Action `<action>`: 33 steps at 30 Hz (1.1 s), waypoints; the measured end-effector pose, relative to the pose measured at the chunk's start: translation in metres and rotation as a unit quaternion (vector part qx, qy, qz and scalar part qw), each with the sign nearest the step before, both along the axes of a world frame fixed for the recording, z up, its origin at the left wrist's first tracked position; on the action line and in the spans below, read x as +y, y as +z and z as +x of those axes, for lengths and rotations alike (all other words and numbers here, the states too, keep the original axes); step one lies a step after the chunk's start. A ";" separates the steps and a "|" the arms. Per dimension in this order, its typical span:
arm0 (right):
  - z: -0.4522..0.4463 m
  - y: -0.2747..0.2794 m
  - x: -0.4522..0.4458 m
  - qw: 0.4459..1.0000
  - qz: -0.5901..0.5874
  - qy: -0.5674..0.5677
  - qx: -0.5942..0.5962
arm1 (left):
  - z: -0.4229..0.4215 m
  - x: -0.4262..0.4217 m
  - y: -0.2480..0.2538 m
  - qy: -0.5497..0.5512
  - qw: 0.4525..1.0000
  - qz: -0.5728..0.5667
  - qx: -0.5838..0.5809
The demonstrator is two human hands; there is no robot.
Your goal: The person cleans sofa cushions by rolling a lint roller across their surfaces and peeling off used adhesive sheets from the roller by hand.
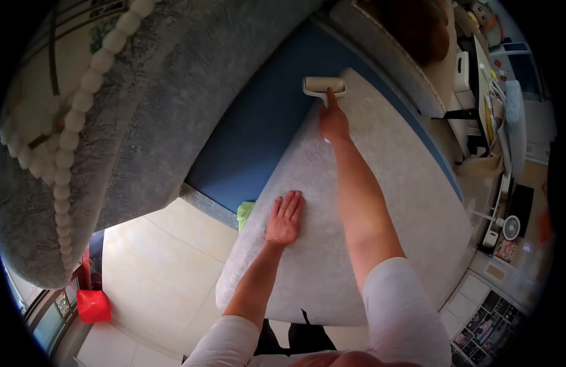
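White sleeves (402, 309) lead to a person's left hand (285, 223), empty and laid flat on the left of the cushion (319, 263), seemingly to steady it, and a right hand (334, 122) closed round a roller (323, 84) at the cushion's far end, probably for firm control.

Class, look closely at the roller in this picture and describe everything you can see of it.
The roller has a pale cream, smooth-looking cylinder, set crosswise in a white frame that looks like plastic. Its handle, mostly covered, points back towards the wearer. The right hand holds it, one finger stretched up to the cylinder. The roller is at the far end of the grey cushion, overlapping the blue surface in view; whether it presses on either is unclear.
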State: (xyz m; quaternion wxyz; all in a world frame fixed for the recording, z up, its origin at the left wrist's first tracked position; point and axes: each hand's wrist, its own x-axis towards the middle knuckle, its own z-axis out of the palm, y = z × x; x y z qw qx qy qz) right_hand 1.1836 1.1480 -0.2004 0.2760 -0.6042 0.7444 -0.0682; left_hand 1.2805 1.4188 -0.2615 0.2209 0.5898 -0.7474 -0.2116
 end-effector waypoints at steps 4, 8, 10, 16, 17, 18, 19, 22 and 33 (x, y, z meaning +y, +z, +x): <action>-0.019 -0.006 0.058 0.999 0.007 0.042 -0.019 | 0.003 0.000 0.003 0.005 1.000 0.005 0.002; -0.057 0.013 0.167 0.988 0.102 -0.002 -0.112 | 0.006 -0.001 0.004 0.016 1.000 0.001 -0.002; -0.066 0.028 0.185 0.986 0.122 0.005 -0.111 | 0.006 0.000 0.003 0.016 1.000 -0.006 -0.008; -0.040 0.004 0.107 0.998 0.028 0.045 -0.019 | 0.008 -0.001 0.001 0.022 0.999 -0.009 -0.028; -0.033 0.002 0.082 0.999 0.021 0.044 -0.013 | 0.009 0.000 0.000 0.025 0.999 -0.015 -0.028; -0.030 -0.001 0.058 0.998 -0.007 0.058 -0.001 | 0.009 0.001 -0.002 0.029 0.999 -0.020 -0.027; -0.027 -0.003 0.040 0.997 -0.033 0.073 0.010 | 0.010 0.003 -0.002 0.028 0.999 -0.017 -0.030; -0.020 0.012 0.013 0.999 -0.012 0.044 -0.009 | 0.011 0.003 -0.004 0.028 0.999 -0.015 -0.032; -0.096 0.022 0.139 0.997 0.033 0.051 -0.052 | 0.012 0.007 -0.008 0.026 0.999 -0.022 -0.020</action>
